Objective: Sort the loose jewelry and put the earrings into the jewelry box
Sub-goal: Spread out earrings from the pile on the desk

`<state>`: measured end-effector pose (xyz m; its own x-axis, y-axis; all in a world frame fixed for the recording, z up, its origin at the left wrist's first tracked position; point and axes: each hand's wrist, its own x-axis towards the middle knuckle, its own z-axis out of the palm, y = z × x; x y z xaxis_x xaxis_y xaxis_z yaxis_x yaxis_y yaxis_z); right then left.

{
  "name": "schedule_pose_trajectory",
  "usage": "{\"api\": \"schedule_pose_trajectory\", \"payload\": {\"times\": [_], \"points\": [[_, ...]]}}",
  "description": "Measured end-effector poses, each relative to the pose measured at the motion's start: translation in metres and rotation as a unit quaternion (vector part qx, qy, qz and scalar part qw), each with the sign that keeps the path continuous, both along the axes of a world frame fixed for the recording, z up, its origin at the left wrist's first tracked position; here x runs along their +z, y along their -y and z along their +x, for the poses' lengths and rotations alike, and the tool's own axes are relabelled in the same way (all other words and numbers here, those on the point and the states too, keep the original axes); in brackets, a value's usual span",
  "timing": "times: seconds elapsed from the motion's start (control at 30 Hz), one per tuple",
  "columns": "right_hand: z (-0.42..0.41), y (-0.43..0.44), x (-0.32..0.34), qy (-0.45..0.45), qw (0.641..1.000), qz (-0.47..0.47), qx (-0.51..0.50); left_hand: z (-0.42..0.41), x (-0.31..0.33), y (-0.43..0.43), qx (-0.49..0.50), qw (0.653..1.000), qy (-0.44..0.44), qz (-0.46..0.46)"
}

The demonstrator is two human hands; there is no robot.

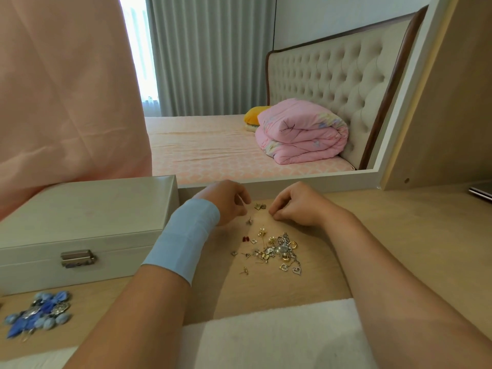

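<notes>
Hovering over table [399, 235]: both hands' fingers curled, grip unclear, by jewelry pile [274, 249]; jewelry box [80, 222] closed, no writing legible.

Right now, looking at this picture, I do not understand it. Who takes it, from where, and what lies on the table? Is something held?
There is no machine here. A person wears one wide camera on the head, looking forward and down, so you see their own two arms. The left hand, with a blue band on the wrist, and the right hand rest curled on a wooden table. Between them lie a small gold piece and a stud; whether the fingers pinch anything I cannot tell. Nearer lies a pile of jewelry. At the left stands a white box, closed, with blue ornaments in front of it. Behind, a mirror shows a bed.
</notes>
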<state>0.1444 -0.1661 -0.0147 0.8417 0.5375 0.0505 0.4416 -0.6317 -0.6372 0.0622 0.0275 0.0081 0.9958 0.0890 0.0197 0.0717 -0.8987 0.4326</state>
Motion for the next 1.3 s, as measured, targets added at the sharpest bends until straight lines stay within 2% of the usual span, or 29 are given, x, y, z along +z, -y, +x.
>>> {"api": "schedule_pose_trajectory", "payload": {"times": [0.2,0.3,0.43,0.7,0.83,0.93,1.1,1.2,1.3], "points": [[-0.014,-0.016,0.029,0.025,0.997,-0.017,0.069,-0.022,0.021,-0.002,-0.002,1.000,-0.010,0.029],[-0.025,-0.026,0.042,-0.005,0.990,-0.080,0.120,-0.039,0.022,-0.001,-0.024,0.992,-0.080,0.090],[-0.038,-0.038,0.045,-0.010,0.976,-0.171,0.133,-0.054,0.017,0.003,-0.030,0.983,-0.148,0.101],[-0.045,-0.044,0.038,-0.008,0.965,-0.219,0.148,-0.052,0.011,0.004,-0.035,0.983,-0.149,0.106],[-0.035,-0.028,0.044,0.017,0.984,-0.132,0.115,-0.050,0.007,0.003,-0.045,0.985,-0.129,0.101],[-0.021,-0.009,0.046,0.051,0.995,-0.073,0.049,-0.049,0.008,0.002,-0.052,0.986,-0.117,0.106],[-0.001,0.012,0.030,0.088,0.987,-0.120,-0.063,-0.047,0.006,0.005,-0.062,0.985,-0.131,0.096],[0.000,0.012,0.017,0.075,0.984,-0.145,-0.065,-0.047,0.005,0.005,-0.061,0.985,-0.131,0.097],[0.002,0.010,0.010,0.079,0.984,-0.146,-0.063,-0.046,0.008,0.003,-0.053,0.992,-0.089,0.076]]}}
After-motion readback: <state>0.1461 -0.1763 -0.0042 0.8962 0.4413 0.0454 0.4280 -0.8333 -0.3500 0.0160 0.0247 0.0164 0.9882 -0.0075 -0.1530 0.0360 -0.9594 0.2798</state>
